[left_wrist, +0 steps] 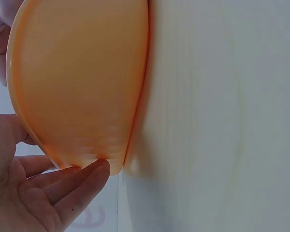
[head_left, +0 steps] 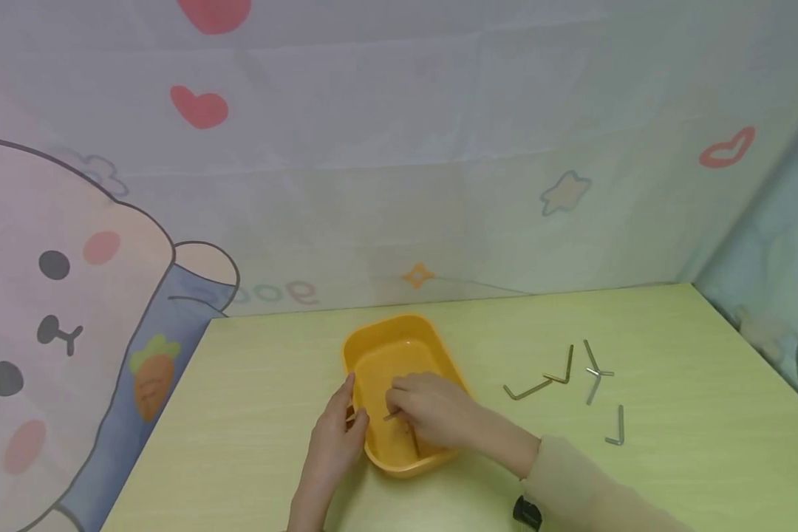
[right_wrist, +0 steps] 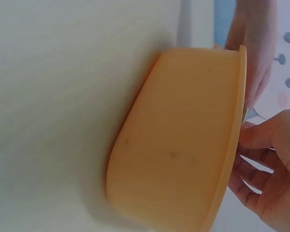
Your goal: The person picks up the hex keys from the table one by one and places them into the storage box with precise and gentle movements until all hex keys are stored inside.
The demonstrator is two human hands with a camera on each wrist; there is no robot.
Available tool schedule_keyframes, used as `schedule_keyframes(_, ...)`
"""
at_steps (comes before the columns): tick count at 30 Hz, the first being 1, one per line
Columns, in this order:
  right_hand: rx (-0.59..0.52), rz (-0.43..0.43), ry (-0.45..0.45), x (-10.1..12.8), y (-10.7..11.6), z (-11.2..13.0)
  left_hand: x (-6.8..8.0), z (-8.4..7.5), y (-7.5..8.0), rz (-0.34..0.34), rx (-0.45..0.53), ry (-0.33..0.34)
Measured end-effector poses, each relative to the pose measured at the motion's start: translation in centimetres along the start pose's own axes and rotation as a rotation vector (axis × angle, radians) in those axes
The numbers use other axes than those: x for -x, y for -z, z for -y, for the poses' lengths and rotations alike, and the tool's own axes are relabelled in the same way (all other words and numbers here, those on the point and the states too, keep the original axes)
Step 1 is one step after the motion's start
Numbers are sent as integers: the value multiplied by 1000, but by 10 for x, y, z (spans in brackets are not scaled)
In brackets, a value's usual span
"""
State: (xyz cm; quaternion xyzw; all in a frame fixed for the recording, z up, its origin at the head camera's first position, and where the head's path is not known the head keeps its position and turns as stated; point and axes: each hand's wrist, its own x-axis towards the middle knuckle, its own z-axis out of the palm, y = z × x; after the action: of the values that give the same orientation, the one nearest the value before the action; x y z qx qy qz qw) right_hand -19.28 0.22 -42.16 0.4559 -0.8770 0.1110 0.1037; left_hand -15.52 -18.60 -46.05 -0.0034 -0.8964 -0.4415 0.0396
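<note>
Fingers (head_left: 399, 403) of right hand (head_left: 439, 417) are curling down inside the orange tub (head_left: 399, 347), pinching a small metal hex key (head_left: 392, 417) over the tub floor; a second key (head_left: 415, 440) is lying in the tub near the front wall. Left hand (head_left: 335, 432) is resting w/ fingers fairly straight against the tub's left rim, thumb pointing up along the edge; left wrist view is showing its fingertips (left_wrist: 94, 171) touching the tub's outer wall near the base, not wrapping round it. Tub is sitting upright on the pale green table (head_left: 273, 399), about mid-table, nearer the back wall than the front edge. Right of the tub, well apart from both hands, four more hex keys are lying loose on the table: two brassy ones (head_left: 545, 380), a crossed grey pair (head_left: 595, 369), and one single grey key (head_left: 617, 427) nearest the right sleeve (head_left: 585, 484).
</note>
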Motion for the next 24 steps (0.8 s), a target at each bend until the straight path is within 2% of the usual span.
schedule_keyframes(5,68,89,49,-10,1,-2,1,0,1,-2,-5,-1)
schedule_keyframes(12,-39,170,-2,-24,-4,-3,1,-1,0,2,8,-10)
schedule_keyframes(15,-89,172,-25,-29,-9,-5,1,-1,0,5,8,-8)
schedule_keyframes(24,-141,117,-61,-37,-19,-10,1,0,-1,-1,13,-9)
